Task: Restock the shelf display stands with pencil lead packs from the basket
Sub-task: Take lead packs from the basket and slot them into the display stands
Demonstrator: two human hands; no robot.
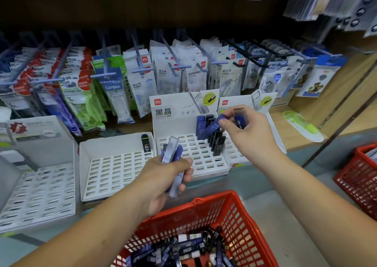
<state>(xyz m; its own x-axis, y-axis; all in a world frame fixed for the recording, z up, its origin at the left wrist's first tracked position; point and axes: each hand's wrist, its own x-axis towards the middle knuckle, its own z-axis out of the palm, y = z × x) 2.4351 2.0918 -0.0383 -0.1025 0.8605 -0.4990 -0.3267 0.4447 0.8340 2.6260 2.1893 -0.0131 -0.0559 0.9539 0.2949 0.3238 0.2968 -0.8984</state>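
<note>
The left hand (169, 176) is curled round a bundle of packs (173, 158), blue ones and 1 clear one. It holds the bundle upright just over the front edge of the middle stand (204, 164). The right hand (251, 134) is higher and to the right, over that stand's back right corner, well apart from the left hand. It pinches 2 blue packs. The slanted pack (215, 124) points down and left from the fingertips. The upright pack (239, 119) sticks up between thumb and fingers, its top blurred.

In the back right slots of the middle stand a cluster of packs stands on end. The blue packs (201, 126) are at the back and the black packs (219, 144), marked HB 0.5, are in front. The slanted pack's lower end overlaps this cluster; whether it touches cannot be told.

The basket (234, 211), red, sits nearest the camera, below both hands, with a heap (183, 248) of blue and black packs in its bottom. The left forearm crosses above its left rim.

Just left of the middle stand, the left stand (114, 168) holds 1 black pack (145, 144) at its back right corner. The far stand (36, 189) is further left. The right stand (246, 101) is mostly hidden behind the right hand.

Behind the stands, hanging packets (142, 78) crowd the pegs. A green packet (302, 125) lies flat on the shelf (295, 142) to the right. A 2nd basket (361, 181), also red, shows at the right edge.
</note>
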